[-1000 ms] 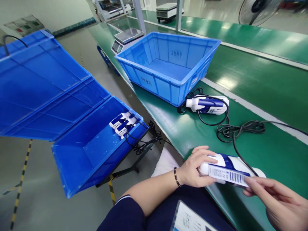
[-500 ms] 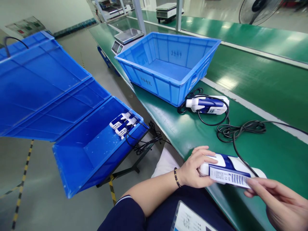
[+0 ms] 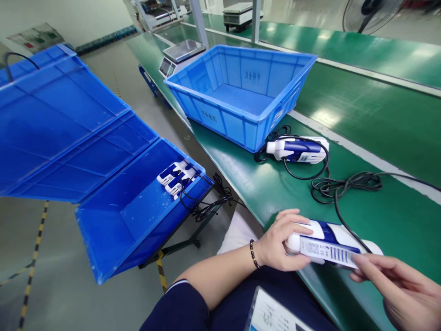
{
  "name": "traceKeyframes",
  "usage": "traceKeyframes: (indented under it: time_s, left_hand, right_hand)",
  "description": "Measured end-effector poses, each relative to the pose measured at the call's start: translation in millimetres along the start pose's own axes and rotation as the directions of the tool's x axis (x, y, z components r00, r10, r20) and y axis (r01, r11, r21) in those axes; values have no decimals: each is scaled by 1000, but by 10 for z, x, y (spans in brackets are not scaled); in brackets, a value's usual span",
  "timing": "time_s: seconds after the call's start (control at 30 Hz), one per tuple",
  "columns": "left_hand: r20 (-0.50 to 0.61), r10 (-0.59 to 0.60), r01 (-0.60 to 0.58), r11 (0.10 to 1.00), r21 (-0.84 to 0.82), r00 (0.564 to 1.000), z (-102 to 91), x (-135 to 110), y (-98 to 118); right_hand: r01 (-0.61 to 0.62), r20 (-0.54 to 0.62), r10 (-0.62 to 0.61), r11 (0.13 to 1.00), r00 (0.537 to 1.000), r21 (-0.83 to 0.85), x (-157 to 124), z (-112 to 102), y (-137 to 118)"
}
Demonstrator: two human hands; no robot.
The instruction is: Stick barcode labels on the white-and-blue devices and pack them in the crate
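At the bench's front edge lies a white-and-blue corded device (image 3: pixel 324 228), its exact kind unclear. My left hand (image 3: pixel 284 241) wraps round its left end and holds it. A long white label (image 3: pixel 329 253) with a printed code and dark stripes runs along the side facing me. With thumb and fingertips, my right hand (image 3: pixel 396 280) pinches the label's right end; whether that end is stuck down I cannot tell. A black cable (image 3: pixel 344 216) leaves the device and loops into a coil behind it. Farther back sits a similar corded device (image 3: pixel 299 150), its cable around it.
A light blue bin (image 3: pixel 223 119) stands on the green bench (image 3: pixel 237 161), with a weighing scale (image 3: pixel 186 51) behind it. To my left, a darker blue bin (image 3: pixel 138 216) holds several similar devices (image 3: pixel 177 177), their cables hanging over its edge. Stacked blue bins (image 3: pixel 62 124) stand beyond.
Almost nothing differs. Both hands keep their places on the device and the label, whose right end appears to lie slightly closer to the device.
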State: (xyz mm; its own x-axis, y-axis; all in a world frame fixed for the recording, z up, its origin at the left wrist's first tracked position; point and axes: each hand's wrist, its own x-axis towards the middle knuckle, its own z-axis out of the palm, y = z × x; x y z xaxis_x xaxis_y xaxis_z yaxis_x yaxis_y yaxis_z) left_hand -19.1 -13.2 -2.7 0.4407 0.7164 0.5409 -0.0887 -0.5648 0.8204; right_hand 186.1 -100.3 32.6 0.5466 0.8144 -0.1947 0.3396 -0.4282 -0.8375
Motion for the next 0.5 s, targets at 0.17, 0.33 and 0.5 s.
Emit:
traceKeyframes:
  time_s: [0.17,0.33,0.5]
  left_hand:
    - [-33,-4,4,1000,-11,999,5,12,25]
    - [-116,-65,64,998,-8,991,47,32,57]
    - [-161,-150,152,988,3,975,82,28,94]
  right_hand:
    - [-12,22,13,998,1000,-65,4,-21,53]
    - [12,27,-10,998,1000,-69,8,-30,79]
    - [18,10,-17,995,1000,-96,-18,-2,-22]
